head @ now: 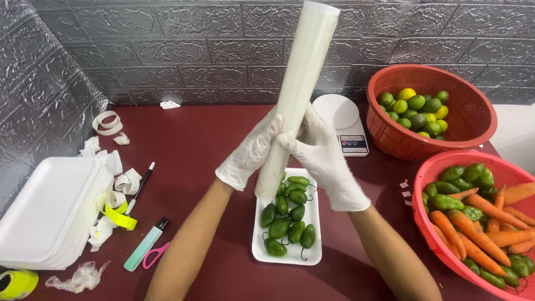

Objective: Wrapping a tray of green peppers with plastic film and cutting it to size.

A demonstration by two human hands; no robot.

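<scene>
Gloved left hand [249,153] and gloved right hand [322,153], fingers clamped around tall white cling-film roll [298,95], upright at twelve o'clock above white foam tray [313,253] of green peppers [287,220].

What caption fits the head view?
Gloved left hand and right hand hold a cling-film roll upright over a foam tray of green peppers.

On the tabletop [206,145], a tray of peppers [288,223] lies at centre, under the roll [297,95] held upright above it. A scale [343,120] sits at one o'clock, a basket of limes [462,95] at two, a basket of carrots [446,167] at four, and stacked trays [50,212] at nine.
</scene>
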